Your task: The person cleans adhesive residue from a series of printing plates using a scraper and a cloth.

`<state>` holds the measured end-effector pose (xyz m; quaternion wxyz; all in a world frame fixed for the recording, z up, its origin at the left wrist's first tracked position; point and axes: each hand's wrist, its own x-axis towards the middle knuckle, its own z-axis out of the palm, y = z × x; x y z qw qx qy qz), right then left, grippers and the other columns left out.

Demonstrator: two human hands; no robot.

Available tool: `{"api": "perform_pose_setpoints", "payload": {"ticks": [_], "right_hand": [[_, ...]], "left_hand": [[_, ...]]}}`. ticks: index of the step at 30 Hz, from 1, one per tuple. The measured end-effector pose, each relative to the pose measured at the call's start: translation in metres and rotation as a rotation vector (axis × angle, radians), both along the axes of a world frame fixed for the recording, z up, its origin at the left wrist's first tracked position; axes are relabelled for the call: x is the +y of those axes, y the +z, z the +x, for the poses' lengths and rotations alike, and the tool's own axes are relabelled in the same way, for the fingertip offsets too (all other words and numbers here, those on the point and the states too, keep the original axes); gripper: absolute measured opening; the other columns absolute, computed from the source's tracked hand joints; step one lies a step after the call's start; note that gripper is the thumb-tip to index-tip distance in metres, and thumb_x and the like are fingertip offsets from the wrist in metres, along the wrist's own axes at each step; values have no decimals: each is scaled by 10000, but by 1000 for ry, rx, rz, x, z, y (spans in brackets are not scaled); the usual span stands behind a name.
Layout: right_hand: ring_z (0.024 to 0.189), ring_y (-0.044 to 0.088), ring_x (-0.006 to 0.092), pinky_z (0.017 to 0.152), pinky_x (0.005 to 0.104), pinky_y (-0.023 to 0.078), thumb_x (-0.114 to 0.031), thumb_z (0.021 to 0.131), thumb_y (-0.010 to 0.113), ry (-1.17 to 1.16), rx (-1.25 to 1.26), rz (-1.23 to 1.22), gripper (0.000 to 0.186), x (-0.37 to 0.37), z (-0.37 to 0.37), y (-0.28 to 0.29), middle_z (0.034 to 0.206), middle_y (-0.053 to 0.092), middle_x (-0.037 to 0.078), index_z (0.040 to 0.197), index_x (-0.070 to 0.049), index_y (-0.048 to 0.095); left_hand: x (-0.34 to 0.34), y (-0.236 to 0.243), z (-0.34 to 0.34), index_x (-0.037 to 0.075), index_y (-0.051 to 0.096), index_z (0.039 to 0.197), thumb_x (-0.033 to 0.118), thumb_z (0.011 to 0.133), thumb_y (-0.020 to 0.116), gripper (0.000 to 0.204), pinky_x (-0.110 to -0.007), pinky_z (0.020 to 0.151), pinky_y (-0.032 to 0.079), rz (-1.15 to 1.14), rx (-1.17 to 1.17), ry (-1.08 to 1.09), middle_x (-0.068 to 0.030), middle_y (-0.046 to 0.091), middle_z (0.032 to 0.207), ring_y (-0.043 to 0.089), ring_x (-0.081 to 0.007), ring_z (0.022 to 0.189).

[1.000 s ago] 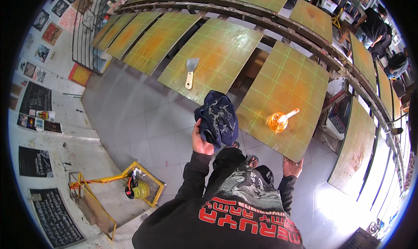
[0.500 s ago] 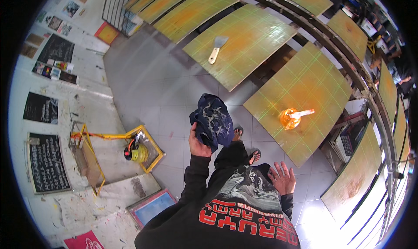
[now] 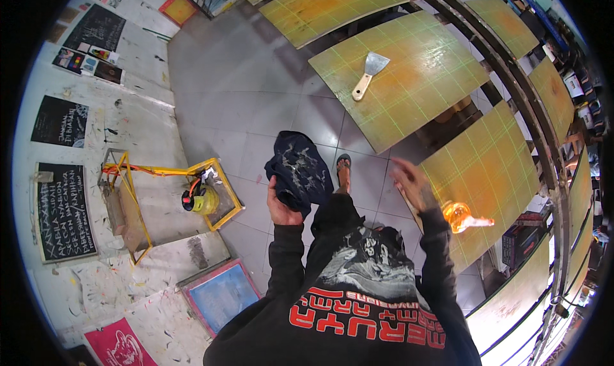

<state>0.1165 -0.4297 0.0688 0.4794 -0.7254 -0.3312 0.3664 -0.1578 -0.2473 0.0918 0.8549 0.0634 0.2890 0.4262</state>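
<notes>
My left hand [image 3: 282,206] grips the edge of a bunched dark navy cloth [image 3: 299,171] marked with pale smears. The cloth hangs over the grey floor, left of my foot. My right hand [image 3: 410,182] is empty, its fingers stretched and slightly blurred, in front of the left edge of the nearest board [image 3: 492,167]. On that board, right of my wrist, is a see-through orange bottle [image 3: 456,217] with a pale nozzle. A scraper [image 3: 371,75] with a wide metal blade and cream handle lies on the board [image 3: 409,62] beyond.
Several flat yellow-green boards with grid lines stand in a curved row along a dark rail [image 3: 536,87]. To the left, a yellow metal frame [image 3: 220,222] surrounds a small green gas cylinder [image 3: 204,201]. A blue framed screen [image 3: 220,299] leans by the paint-stained white wall.
My right hand has risen forward from beside my body to the nearest board. The boards, scraper and bottle sit farther right in view. The cloth stays in my left hand.
</notes>
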Motion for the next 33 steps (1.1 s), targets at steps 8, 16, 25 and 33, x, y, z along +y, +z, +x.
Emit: {"api": "perform_pose_setpoints", "payload": {"ticks": [8,16,25,33], "right_hand": [[928,636,411,822,455,492,-522,842,565,-103,-610,-413,714,217,69,6,987,654,241,1377,-84,387],[991,603,458,869,492,471,-394,758,636,-25,-575,-582,777,256,104,-9,1065,621,288,1411,-141,300],[1163,514,405,941,448,444,-157,800,604,26,-513,-393,649,109,51,32,1261,520,253,1401,-80,369],[732,572,347,688,457,475,-114,845,516,-2,-510,-756,617,79,7,61,816,528,192,1436,-178,352]], "left_hand": [[119,2,22,68,573,1237,334,925,503,416,-444,1009,424,6,-98,89,-105,597,1247,564,-277,1148],[189,6,29,42,584,1217,314,932,501,403,-417,1002,437,57,0,116,-112,597,1250,568,-271,1147],[222,-23,73,50,595,1195,288,909,551,375,-399,985,449,-93,130,123,-88,611,1219,579,-244,1120],[241,-40,102,66,595,1200,314,916,533,382,-385,995,428,-209,223,39,-68,593,1244,556,-236,1146]]}}
